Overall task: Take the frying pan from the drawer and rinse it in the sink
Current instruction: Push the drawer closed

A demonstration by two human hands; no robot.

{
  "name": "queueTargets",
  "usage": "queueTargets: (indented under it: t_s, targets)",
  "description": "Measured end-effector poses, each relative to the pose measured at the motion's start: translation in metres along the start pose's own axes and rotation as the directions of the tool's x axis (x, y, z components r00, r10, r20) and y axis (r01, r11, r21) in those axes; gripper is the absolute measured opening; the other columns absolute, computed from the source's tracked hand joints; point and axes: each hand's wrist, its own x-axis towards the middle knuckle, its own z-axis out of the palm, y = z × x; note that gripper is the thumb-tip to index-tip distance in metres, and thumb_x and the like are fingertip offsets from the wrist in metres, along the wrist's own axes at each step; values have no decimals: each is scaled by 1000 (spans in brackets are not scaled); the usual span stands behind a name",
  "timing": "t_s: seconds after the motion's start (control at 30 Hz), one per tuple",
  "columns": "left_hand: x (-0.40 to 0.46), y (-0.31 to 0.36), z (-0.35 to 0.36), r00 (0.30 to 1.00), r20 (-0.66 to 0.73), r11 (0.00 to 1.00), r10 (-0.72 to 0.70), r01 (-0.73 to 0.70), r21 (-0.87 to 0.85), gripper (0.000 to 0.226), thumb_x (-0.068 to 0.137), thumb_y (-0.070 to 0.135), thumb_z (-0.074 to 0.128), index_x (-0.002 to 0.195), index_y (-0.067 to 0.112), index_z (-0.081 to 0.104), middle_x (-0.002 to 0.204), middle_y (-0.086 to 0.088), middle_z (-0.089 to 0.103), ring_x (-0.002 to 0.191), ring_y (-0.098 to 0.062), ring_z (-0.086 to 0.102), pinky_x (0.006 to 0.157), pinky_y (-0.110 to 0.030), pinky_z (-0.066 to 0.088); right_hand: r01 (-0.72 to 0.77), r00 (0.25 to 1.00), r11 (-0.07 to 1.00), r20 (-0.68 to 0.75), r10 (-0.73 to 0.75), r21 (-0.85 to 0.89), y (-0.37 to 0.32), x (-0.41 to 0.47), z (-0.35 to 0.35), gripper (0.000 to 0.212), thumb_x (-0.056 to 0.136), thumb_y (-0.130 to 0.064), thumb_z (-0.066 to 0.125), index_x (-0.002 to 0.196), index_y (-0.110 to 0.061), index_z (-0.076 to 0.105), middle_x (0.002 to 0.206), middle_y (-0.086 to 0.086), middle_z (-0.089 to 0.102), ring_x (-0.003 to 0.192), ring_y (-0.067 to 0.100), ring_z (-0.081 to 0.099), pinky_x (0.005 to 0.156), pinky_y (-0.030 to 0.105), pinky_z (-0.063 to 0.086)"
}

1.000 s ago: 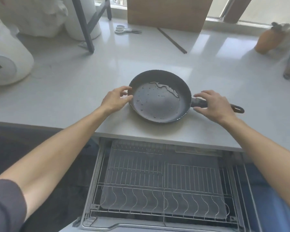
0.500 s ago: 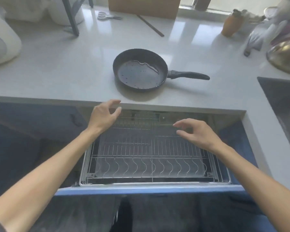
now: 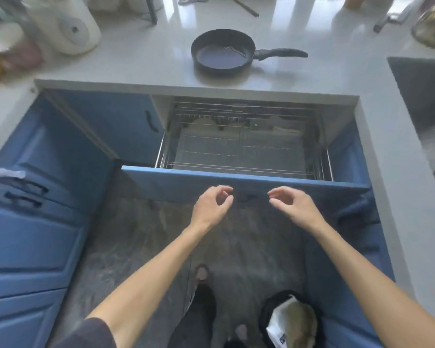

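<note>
Sitting on the table point(image 3: 136, 66) behind the open drawer point(image 3: 244, 183), the frying pan point(image 3: 222, 52) is looking rigid, fairly heavy and wet-slick; its long handle point(image 3: 281, 53) is offering the surest hold. Left hand point(image 3: 211, 207) and right hand point(image 3: 295, 205) are hovering half-curled, each grip holding nothing.

bright daylight, soft and smeared
window glare streaks the far countertop point(image 3: 141, 66); cabinet fronts point(image 3: 35, 234) at left blur and bow; floor point(image 3: 141, 242) below sits dimmer.
</note>
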Motion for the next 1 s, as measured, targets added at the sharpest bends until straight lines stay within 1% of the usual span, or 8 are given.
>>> queueTargets:
  t_s: [0.1, 0.2, 0.3, 0.43, 0.53, 0.6, 0.83, 1.0]
  targets:
    - [3, -28, 32, 984, 148, 994, -98, 90, 58, 29, 84, 39, 59, 113, 40, 57, 89, 14, 68, 95, -12, 64, 89, -35, 51, -39, 999, 999, -18, 39, -15, 32, 1, 32, 13, 82, -25, 67, 90, -35, 66, 93, -9, 70, 85, 7, 65, 84, 28, 49]
    - [36, -73, 74, 969, 209, 986, -132, 107, 128, 44, 83, 42, 60, 125, 41, 47, 102, 9, 71, 103, -16, 65, 89, -35, 50, -1, 999, 998, -40, -1, -57, 74, 35, 82, 26, 84, -30, 64, 110, -29, 61, 103, -7, 62, 85, 11, 60, 88, 33, 48]
    - [88, -125, 120, 981, 163, 986, -104, 80, 144, 49, 81, 36, 64, 127, 36, 49, 115, 2, 69, 109, -19, 62, 90, -34, 48, 32, 999, 992, -34, -36, -121, 127, 91, 131, 37, 85, -36, 61, 121, -30, 54, 115, -3, 61, 105, 17, 57, 93, 33, 44]
    - [132, -167, 147, 998, -8, 997, -62, 62, 53, 28, 75, 27, 69, 103, 29, 66, 92, 0, 73, 91, -17, 67, 77, -31, 50, 32, 989, 992, -142, -49, -123, 173, 144, 170, 31, 87, -35, 59, 117, -25, 59, 116, 1, 64, 112, 22, 56, 85, 23, 38]
    - [141, -181, 148, 1000, 12, 999, -20, 21, -29, 17, 74, 22, 74, 90, 20, 70, 82, 6, 69, 73, 0, 61, 73, -23, 46, -44, 977, 995, -210, 24, -88, 179, 155, 178, 19, 88, -33, 58, 103, -24, 66, 96, 0, 68, 98, 22, 63, 79, 29, 44]
    - [145, -177, 143, 999, 42, 997, 18, -15, -77, 14, 74, 21, 76, 85, 15, 70, 79, 9, 66, 63, 8, 56, 73, -19, 44, -116, 977, 989, -190, 96, -95, 171, 160, 172, 18, 88, -36, 57, 100, -27, 67, 98, -1, 70, 96, 19, 63, 79, 32, 46]
    - [176, -163, 147, 1000, 22, 978, -21, 25, -208, 20, 82, 31, 67, 85, 11, 69, 77, 3, 64, 75, -12, 57, 78, -35, 48, -253, 964, 949, -125, 233, -186, 151, 196, 147, 22, 84, -49, 55, 100, -37, 65, 105, -12, 69, 104, 12, 61, 78, 28, 42]
    - [229, -147, 139, 999, 40, 986, -16, 22, -167, 17, 83, 28, 67, 85, 12, 70, 76, 6, 62, 72, -10, 54, 65, -15, 39, -234, 966, 959, -153, 210, -158, 137, 240, 135, 21, 86, -46, 54, 101, -34, 64, 107, -9, 68, 106, 13, 60, 79, 28, 40]
